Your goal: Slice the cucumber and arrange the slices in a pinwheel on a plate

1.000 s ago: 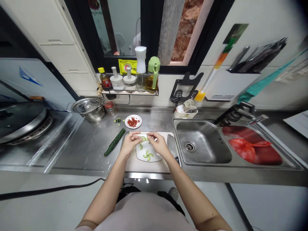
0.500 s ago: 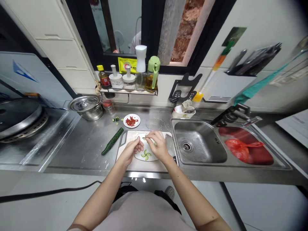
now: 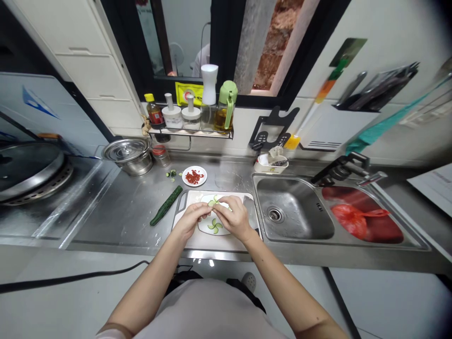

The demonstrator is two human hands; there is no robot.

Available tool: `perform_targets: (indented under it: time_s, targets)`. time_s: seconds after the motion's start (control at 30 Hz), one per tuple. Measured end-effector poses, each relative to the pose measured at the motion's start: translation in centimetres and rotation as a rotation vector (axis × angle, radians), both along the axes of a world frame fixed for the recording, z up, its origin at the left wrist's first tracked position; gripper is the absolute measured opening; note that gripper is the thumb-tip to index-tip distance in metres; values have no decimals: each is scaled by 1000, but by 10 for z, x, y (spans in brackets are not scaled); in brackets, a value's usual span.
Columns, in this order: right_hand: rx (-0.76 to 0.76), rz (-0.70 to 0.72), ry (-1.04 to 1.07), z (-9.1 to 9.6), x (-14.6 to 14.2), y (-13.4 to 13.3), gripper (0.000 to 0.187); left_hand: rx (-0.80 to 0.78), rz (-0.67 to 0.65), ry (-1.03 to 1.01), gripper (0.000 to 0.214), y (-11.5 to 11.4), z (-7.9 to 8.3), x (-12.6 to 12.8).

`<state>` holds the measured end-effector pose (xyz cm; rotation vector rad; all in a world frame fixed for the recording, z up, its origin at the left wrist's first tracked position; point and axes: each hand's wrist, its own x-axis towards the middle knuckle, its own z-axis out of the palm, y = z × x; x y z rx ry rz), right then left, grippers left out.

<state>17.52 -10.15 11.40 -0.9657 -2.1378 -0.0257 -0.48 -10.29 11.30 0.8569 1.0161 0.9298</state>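
My left hand (image 3: 193,217) and my right hand (image 3: 234,218) meet above a white plate (image 3: 203,228), their fingertips pinching a small cucumber slice (image 3: 212,203) between them. On the plate, several curved cucumber slices form a pinwheel (image 3: 214,226); more green slices (image 3: 216,198) show at its far side, partly behind my fingers. Under the plate lies a cutting board (image 3: 197,243). A cleaver (image 3: 250,210) rests at the board's right side, partly hidden by my right hand. Left of the board is a whole cucumber (image 3: 165,205).
A small dish of chopped red pieces (image 3: 194,176) and cucumber scraps (image 3: 172,173) sit behind the board. A lidded steel pot (image 3: 130,157) stands at back left. The double sink (image 3: 293,207) is to the right, a red bag (image 3: 349,220) in its far basin. A seasoning rack (image 3: 190,133) hangs above.
My left hand has closed its fingers and moved in to meet the right hand at the cucumber slice. The view has shifted slightly.
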Motion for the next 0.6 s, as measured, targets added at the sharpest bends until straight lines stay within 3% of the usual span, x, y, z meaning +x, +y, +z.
perform_targets:
  time_s: [0.3,0.6]
  targets:
    - [-30,26,4,-2,-1,1,18,71,31,113,22,1,10,-1]
    - [-128,23,80,-2,-6,3,15,105,73,76,28,6,1,-2]
